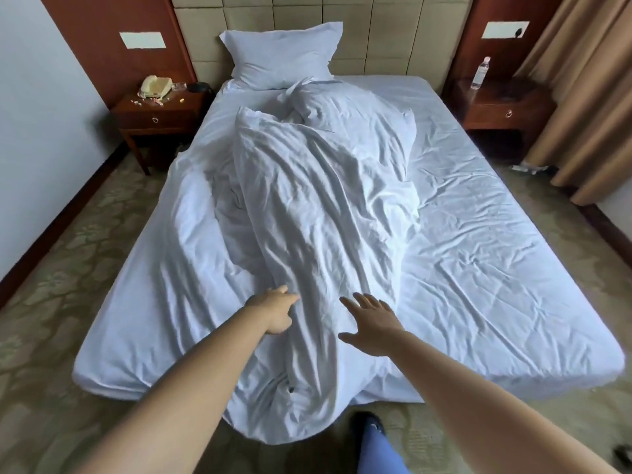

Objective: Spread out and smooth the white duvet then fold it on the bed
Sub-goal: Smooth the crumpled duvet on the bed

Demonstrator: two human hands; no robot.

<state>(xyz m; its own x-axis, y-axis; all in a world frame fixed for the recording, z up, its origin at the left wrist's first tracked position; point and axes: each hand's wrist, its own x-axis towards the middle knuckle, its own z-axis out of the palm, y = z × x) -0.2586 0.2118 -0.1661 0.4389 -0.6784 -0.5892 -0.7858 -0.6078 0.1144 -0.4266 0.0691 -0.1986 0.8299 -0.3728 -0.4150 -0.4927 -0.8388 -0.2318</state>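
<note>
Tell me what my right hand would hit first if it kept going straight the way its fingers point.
Most likely the crumpled white duvet: the right hand is open, fingers aimed up the bed at the bunched ridge just ahead. Whether it already touches the fabric is unclear.

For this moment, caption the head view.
Both hands, left hand and right hand, reach onto the bunched white duvet on the bed.

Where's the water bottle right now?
Head view, upper right: the water bottle stands upright on the right-hand nightstand, beside the headboard and just left of the curtain.
</note>
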